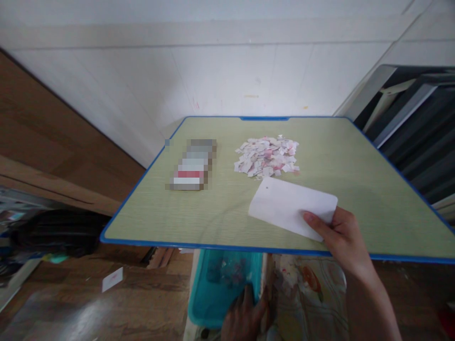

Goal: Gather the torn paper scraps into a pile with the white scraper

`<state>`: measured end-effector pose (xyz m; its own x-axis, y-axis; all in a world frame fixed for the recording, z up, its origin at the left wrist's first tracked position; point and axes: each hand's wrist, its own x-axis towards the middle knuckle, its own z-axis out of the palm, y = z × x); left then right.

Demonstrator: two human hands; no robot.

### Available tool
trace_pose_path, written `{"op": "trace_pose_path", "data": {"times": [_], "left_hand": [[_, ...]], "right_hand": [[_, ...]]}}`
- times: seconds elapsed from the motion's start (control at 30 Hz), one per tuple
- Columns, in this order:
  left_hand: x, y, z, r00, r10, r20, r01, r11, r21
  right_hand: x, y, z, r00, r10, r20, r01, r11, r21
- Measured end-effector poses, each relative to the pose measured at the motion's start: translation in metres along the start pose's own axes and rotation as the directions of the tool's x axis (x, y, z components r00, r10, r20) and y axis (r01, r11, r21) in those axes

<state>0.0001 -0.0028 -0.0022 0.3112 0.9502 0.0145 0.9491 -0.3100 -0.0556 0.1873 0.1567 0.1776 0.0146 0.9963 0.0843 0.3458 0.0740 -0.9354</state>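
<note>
My right hand [343, 237] holds a blank white card [289, 203] by its right end, thumb on top. The card has a small hole near its far left corner and is held over the table. Just beyond it lies a loose pile of small torn paper pieces [266, 156], white with some pink. Below the table's front edge, my left hand [243, 315] is in shadow at the near right side of a teal plastic tray [208, 303]. Its fingers reach inside and its thumb lies by the rim, closed on it. Blurred scraps lie in the tray.
The light green table [152, 222] has a blue edge and stands against a white wall. A pixelated oblong object [192, 166] lies on its left. A white paper piece [113, 279] is on the wooden floor. Dark panels [419, 118] lean at the right.
</note>
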Motion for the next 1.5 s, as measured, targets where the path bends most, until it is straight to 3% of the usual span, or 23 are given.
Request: {"op": "trace_pose_path", "data": {"times": [0.23, 0.5, 0.87, 1.2, 1.37, 1.5], "left_hand": [[0.003, -0.002, -0.006, 0.999, 0.023, 0.029, -0.024, 0.999, 0.031], [0.004, -0.004, -0.013, 0.996, 0.059, 0.060, -0.061, 0.998, 0.031], [0.004, -0.003, -0.013, 0.987, 0.051, 0.155, -0.043, 0.997, -0.057], [0.002, -0.004, -0.016, 0.991, 0.062, 0.116, -0.058, 0.998, -0.037], [0.004, -0.005, -0.015, 0.990, 0.069, 0.124, -0.063, 0.997, -0.048], [0.004, -0.004, -0.008, 0.997, 0.053, 0.063, -0.054, 0.999, 0.009]], "right_hand": [[-0.003, 0.001, -0.002, 0.990, 0.062, 0.123, -0.070, 0.996, 0.061], [-0.003, -0.003, -0.005, 0.968, 0.040, 0.246, -0.064, 0.994, 0.092], [-0.006, -0.002, -0.007, 0.958, 0.014, 0.286, -0.035, 0.997, 0.069], [-0.006, 0.001, -0.007, 0.985, -0.007, 0.172, -0.016, 0.991, 0.132], [-0.006, -0.001, -0.005, 0.978, -0.019, 0.208, -0.010, 0.991, 0.136], [-0.008, 0.006, -0.003, 0.999, -0.022, 0.038, 0.014, 0.980, 0.197]]}}
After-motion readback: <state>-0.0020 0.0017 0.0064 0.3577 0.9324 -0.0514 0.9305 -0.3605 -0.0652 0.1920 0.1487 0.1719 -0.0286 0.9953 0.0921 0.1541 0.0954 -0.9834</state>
